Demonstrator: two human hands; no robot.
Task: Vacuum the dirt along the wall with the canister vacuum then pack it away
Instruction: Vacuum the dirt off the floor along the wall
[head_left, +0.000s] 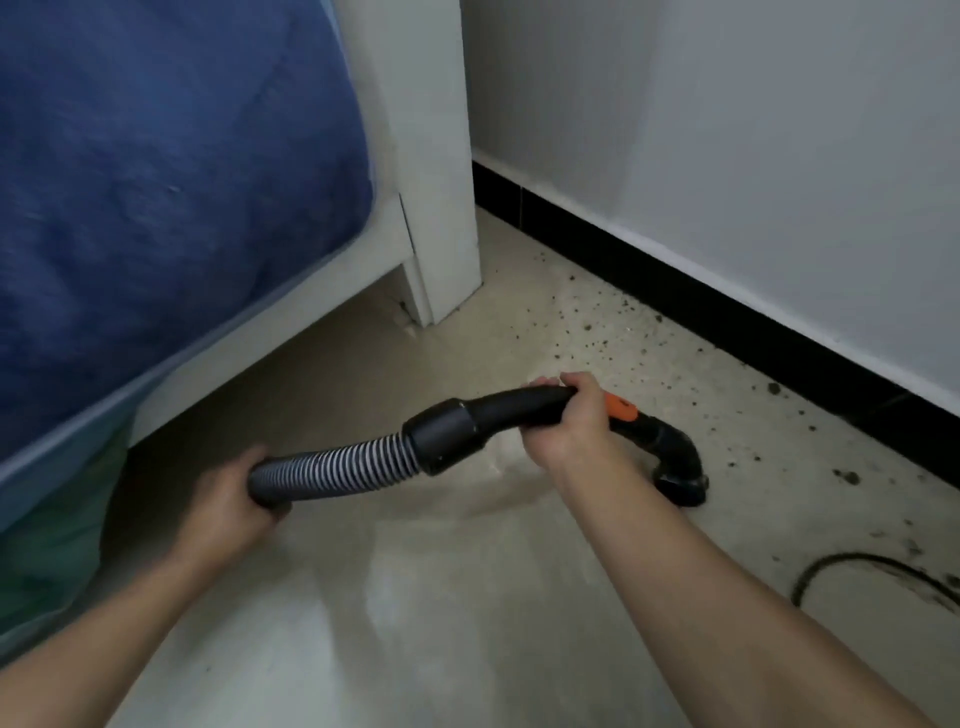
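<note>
My right hand (569, 423) grips the black curved handle (511, 408) of the vacuum hose, just behind an orange slider (621, 409). The black nozzle (678, 470) at the handle's end points down onto the floor, a short way from the wall. My left hand (234, 493) holds the grey ribbed hose (337, 465) further back. Dark crumbs of dirt (597, 332) lie scattered on the beige floor along the black skirting board (727, 312). The canister itself is out of view.
A white bed frame leg (441, 218) with a blue mattress cover (156, 182) stands to the left. A white wall (753, 130) runs along the right. A black cable (857, 564) loops on the floor at lower right.
</note>
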